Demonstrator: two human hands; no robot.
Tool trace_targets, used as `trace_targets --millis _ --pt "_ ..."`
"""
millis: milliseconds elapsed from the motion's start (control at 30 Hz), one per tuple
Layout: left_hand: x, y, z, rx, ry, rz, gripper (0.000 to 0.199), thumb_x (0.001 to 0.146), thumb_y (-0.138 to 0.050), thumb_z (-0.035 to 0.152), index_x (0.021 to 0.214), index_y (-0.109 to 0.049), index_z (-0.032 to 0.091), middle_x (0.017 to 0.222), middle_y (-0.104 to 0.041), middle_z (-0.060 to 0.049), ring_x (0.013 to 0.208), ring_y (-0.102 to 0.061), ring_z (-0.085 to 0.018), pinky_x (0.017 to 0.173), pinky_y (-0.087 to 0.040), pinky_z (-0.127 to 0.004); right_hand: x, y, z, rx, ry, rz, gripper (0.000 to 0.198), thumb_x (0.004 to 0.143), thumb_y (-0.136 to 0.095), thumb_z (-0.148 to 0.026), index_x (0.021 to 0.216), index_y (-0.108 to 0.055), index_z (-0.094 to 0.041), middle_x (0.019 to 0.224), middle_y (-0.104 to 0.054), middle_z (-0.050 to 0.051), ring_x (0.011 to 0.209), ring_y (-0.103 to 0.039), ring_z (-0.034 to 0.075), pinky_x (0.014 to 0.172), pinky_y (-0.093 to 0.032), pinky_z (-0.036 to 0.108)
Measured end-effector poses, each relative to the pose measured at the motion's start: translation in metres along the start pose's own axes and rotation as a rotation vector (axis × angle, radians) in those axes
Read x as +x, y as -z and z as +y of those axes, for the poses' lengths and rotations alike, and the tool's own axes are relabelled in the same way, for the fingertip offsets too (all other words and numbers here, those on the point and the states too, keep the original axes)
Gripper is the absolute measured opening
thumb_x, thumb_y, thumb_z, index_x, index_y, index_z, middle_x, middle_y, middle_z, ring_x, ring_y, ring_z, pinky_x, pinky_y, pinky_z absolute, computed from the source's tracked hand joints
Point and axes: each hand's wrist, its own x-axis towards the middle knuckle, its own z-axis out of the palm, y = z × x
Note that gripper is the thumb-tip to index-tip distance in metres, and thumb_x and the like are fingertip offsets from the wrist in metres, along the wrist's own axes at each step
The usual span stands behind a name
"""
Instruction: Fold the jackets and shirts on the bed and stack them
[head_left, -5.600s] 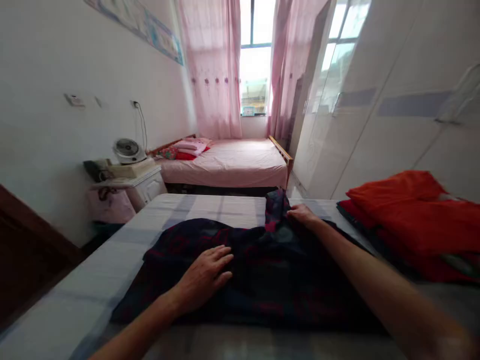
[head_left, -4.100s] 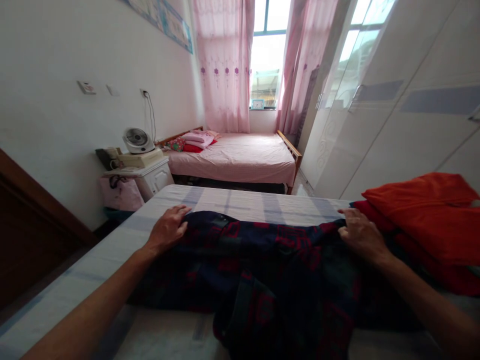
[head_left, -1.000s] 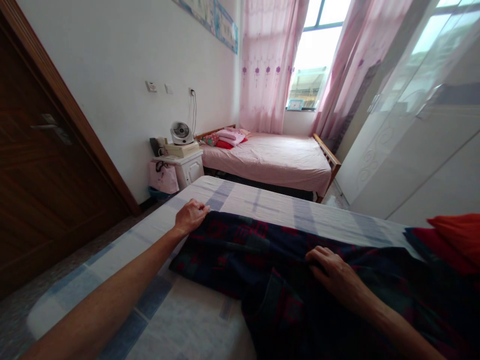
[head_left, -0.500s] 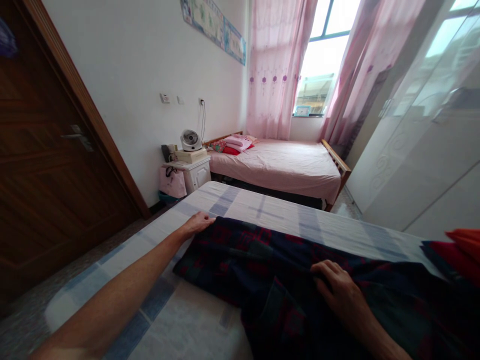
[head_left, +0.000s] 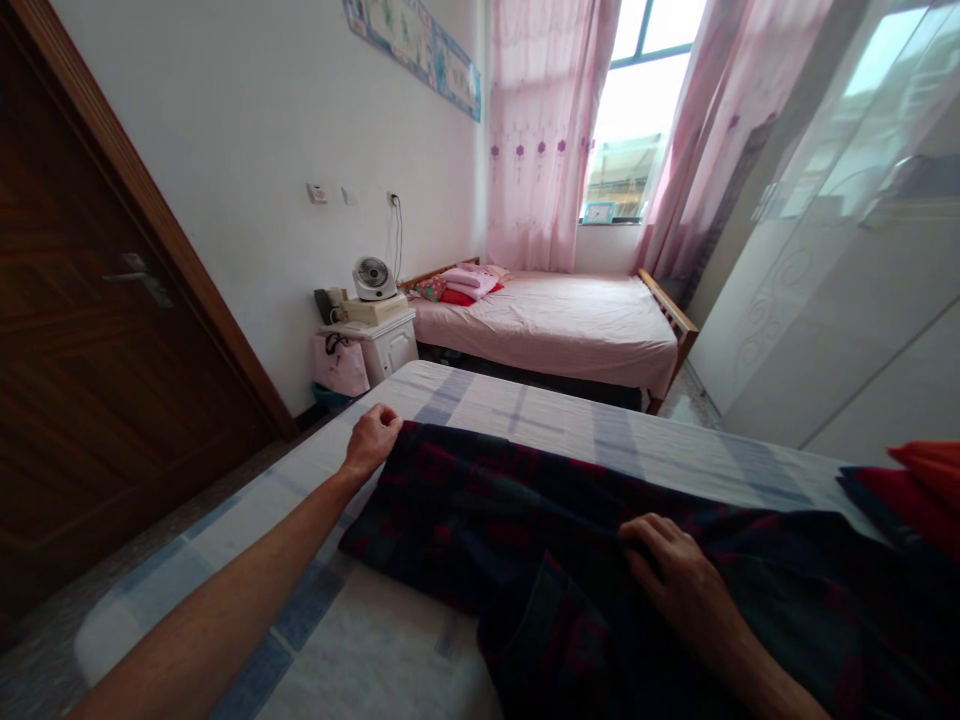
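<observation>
A dark plaid garment (head_left: 465,510), navy with green and red, lies spread across the near bed (head_left: 390,640). I cannot tell what kind of garment it is. At its far left corner, my left hand (head_left: 373,437) pinches the cloth edge between thumb and fingers. My right hand (head_left: 675,565) is on the middle of the garment, fingers curled down into the cloth with the thumb beside them. A loose part of the garment is folded over toward me, left of the right hand. Its right end runs into dark shadow.
Folded red and orange cloths (head_left: 919,490) sit at the bed's right edge. Beyond stands a second bed (head_left: 555,310) with a pink sheet. A white nightstand (head_left: 394,345) holds a small fan (head_left: 373,278). A wooden door (head_left: 112,350) is left, a white wardrobe (head_left: 840,290) right.
My left hand has drawn the garment's corner a little to the left, and the top edge looks straighter. My right hand stays at about the same spot. The camera view has shifted slightly.
</observation>
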Motion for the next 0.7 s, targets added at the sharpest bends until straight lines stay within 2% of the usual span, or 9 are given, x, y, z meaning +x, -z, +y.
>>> trace_targets --millis 133,233,300,400,467,533,600,667,700 --pt "-0.001 -0.006 -0.005 0.003 0.005 -0.122 0.020 0.084 -0.056 0.033 0.078 -0.059 0.014 0.074 -0.062 0.000 0.069 -0.059 -0.013 0.069 -0.048 -0.031 -0.001 0.000 0.001 0.019 -0.002 0.004 0.013 0.083 -0.048 -0.024 0.086 -0.061 -0.025 0.090 -0.063 0.004 0.083 -0.059 0.021 0.074 -0.047 0.037" --pt "-0.004 -0.010 0.000 -0.011 -0.016 -0.189 0.020 0.079 -0.062 0.034 0.081 -0.064 0.014 0.071 -0.064 -0.001 0.067 -0.060 -0.014 0.066 -0.049 -0.028 -0.001 0.001 0.001 0.030 -0.005 -0.006 0.013 0.083 -0.048 -0.023 0.088 -0.060 -0.025 0.092 -0.063 0.005 0.085 -0.059 0.021 0.076 -0.046 0.038" --pt "-0.004 -0.013 0.005 -0.023 -0.032 -0.173 0.026 0.077 -0.060 0.033 0.093 -0.065 0.014 0.074 -0.066 -0.002 0.067 -0.061 -0.015 0.063 -0.048 -0.025 -0.001 0.002 0.000 0.028 -0.012 -0.017 0.013 0.083 -0.048 -0.022 0.088 -0.060 -0.024 0.091 -0.063 0.005 0.085 -0.058 0.022 0.076 -0.046 0.039" --pt "-0.001 -0.016 0.011 -0.026 -0.074 -0.084 0.043 0.081 -0.047 0.034 0.118 -0.056 0.015 0.095 -0.066 -0.006 0.075 -0.063 -0.016 0.067 -0.049 -0.025 0.000 0.006 -0.007 0.035 -0.032 -0.023 0.013 0.083 -0.048 -0.018 0.087 -0.059 -0.023 0.090 -0.063 0.005 0.087 -0.058 0.022 0.079 -0.044 0.039" --pt "0.000 -0.017 0.015 0.004 -0.109 -0.050 0.044 0.078 -0.046 0.031 0.117 -0.058 0.014 0.101 -0.065 -0.008 0.081 -0.064 -0.019 0.075 -0.050 -0.029 0.000 0.008 -0.013 0.050 -0.045 -0.019 0.012 0.083 -0.047 -0.017 0.088 -0.058 -0.022 0.091 -0.062 0.005 0.089 -0.057 0.021 0.081 -0.044 0.039" --pt "-0.005 -0.019 0.022 0.049 -0.159 -0.038 0.042 0.072 -0.050 0.027 0.110 -0.062 0.013 0.106 -0.062 -0.012 0.093 -0.062 -0.025 0.088 -0.046 -0.036 -0.001 0.012 -0.020 0.075 -0.056 -0.017 0.012 0.084 -0.048 -0.017 0.089 -0.057 -0.021 0.092 -0.062 0.004 0.092 -0.056 0.020 0.083 -0.043 0.039" --pt "-0.020 -0.019 0.034 0.077 -0.240 -0.027 0.044 0.070 -0.051 0.025 0.111 -0.062 0.014 0.117 -0.057 -0.014 0.111 -0.053 -0.030 0.101 -0.036 -0.040 0.000 0.021 -0.025 0.135 -0.052 -0.030 0.012 0.085 -0.049 -0.018 0.093 -0.058 -0.022 0.097 -0.061 0.004 0.095 -0.056 0.019 0.085 -0.043 0.037" --pt "-0.046 -0.018 0.052 0.069 -0.381 -0.109 0.041 0.077 -0.048 0.029 0.115 -0.060 0.018 0.124 -0.054 -0.011 0.120 -0.046 -0.029 0.107 -0.031 -0.039 0.003 0.036 -0.025 0.205 -0.037 -0.025 0.014 0.086 -0.049 -0.019 0.096 -0.058 -0.022 0.103 -0.060 0.004 0.098 -0.056 0.018 0.087 -0.044 0.034" --pt "-0.062 -0.017 0.062 0.057 -0.475 -0.211 0.039 0.080 -0.047 0.033 0.114 -0.060 0.021 0.123 -0.055 -0.009 0.119 -0.048 -0.027 0.106 -0.032 -0.037 0.004 0.046 -0.023 0.221 -0.037 -0.010 0.016 0.087 -0.048 -0.020 0.098 -0.058 -0.023 0.105 -0.060 0.004 0.099 -0.056 0.017 0.088 -0.044 0.032"
